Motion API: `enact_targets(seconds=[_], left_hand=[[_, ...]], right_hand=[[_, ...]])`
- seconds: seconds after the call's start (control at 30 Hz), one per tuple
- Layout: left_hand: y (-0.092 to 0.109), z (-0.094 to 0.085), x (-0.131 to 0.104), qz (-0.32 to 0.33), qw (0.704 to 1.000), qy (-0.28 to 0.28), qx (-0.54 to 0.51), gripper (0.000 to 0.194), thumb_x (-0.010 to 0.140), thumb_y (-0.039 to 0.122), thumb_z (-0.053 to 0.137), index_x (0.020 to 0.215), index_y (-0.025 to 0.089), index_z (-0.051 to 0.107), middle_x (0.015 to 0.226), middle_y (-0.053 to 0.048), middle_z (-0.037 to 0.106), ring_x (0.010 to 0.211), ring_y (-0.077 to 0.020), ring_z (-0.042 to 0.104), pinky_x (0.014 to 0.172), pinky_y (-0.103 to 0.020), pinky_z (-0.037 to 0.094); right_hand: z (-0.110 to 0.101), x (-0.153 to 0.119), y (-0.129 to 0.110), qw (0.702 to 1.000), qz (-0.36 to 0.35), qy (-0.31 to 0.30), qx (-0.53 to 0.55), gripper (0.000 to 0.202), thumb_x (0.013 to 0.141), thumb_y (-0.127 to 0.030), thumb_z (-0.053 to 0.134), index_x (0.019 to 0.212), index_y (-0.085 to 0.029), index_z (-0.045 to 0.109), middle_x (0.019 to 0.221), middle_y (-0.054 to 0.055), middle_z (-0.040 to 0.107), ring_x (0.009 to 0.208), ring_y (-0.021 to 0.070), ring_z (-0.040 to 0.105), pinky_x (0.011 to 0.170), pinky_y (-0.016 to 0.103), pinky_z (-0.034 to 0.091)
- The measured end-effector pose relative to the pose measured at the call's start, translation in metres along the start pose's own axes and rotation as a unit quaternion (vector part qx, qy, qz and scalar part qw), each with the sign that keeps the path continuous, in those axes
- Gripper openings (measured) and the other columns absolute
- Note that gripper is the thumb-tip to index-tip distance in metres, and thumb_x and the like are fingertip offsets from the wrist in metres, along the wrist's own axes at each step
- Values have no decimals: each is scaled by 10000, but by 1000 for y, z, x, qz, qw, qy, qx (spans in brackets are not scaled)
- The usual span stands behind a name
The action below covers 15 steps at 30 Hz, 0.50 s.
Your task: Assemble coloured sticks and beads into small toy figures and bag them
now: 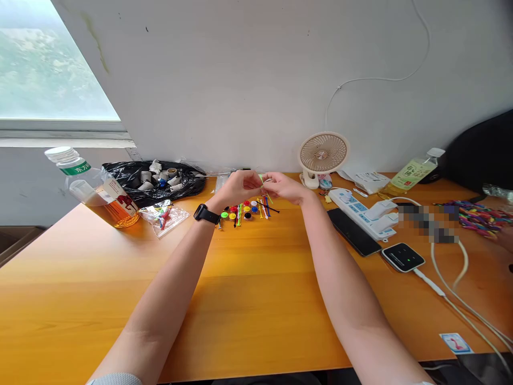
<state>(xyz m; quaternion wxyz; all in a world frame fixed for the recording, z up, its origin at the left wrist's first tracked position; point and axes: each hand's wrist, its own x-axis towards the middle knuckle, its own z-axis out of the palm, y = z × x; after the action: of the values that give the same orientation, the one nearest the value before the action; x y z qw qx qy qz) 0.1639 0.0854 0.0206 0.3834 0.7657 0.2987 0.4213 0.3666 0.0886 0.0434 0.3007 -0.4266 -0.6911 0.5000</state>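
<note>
The fingertips of the left hand point(241, 188) and right hand point(285, 187) are closed, pinching a thin green plastic piece point(261, 179) between them, above the far part of the wooden table point(248, 299). Using 2 hands probably steadies something so slight; which fingertips bear it, I cannot tell. Just below lie round coloured plastic caps point(225, 215) and slender plastic sticks point(239, 215), seemingly grouped for easy reach. Farther out, the clip fan point(323, 154) and power strip point(355, 208) sit right, perhaps leaving elbow room.
</note>
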Motion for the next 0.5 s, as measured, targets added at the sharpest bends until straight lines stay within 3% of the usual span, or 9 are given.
enact_targets(seconds=[0.07,0.17,0.23,0.33,0.43,0.5], left_hand=[[-3,-2,-1,-15,999,-26,40,303,779,371,864,924,136,739,873,-91,800,814,-214,777,732,-283,602],[-7,-2,-5,-64,988,-76,116,224,793,330,823,924,151,791,821,-76,801,758,-208,770,630,-245,551],[-9,0,-8,-92,977,-115,152,171,771,294,823,873,158,806,780,-67,796,721,-200,756,587,-232,513],[-10,4,-9,-106,960,-177,189,122,718,248,845,807,168,819,742,-50,785,686,-181,718,580,-233,479],[-12,5,-9,-95,943,-228,221,155,722,251,839,870,216,866,783,-26,796,732,-176,690,624,-243,467],[-14,5,-9,-91,937,-237,239,177,731,283,842,899,239,880,795,-16,794,764,-176,676,659,-250,461]], right_hand=[[1,3,5,995,12,19,-97,57,924,-206,571,960,-182,608,704,-36,600,589,99,477,544,207,345],[-1,9,13,954,75,56,-284,113,979,-241,538,957,-176,628,707,-14,622,621,120,528,571,225,365],[-3,12,18,923,125,51,-361,85,936,-232,619,911,-163,662,682,9,644,624,146,563,578,250,372],[-4,16,24,903,164,18,-397,78,854,-223,747,840,-155,709,705,55,704,674,195,644,613,276,409],[0,16,28,887,174,10,-428,265,821,-332,839,1008,-173,740,1029,116,782,933,257,723,723,283,475],[4,15,29,878,174,14,-445,474,796,-419,876,1173,-188,705,1278,145,729,1131,294,698,802,291,498]])
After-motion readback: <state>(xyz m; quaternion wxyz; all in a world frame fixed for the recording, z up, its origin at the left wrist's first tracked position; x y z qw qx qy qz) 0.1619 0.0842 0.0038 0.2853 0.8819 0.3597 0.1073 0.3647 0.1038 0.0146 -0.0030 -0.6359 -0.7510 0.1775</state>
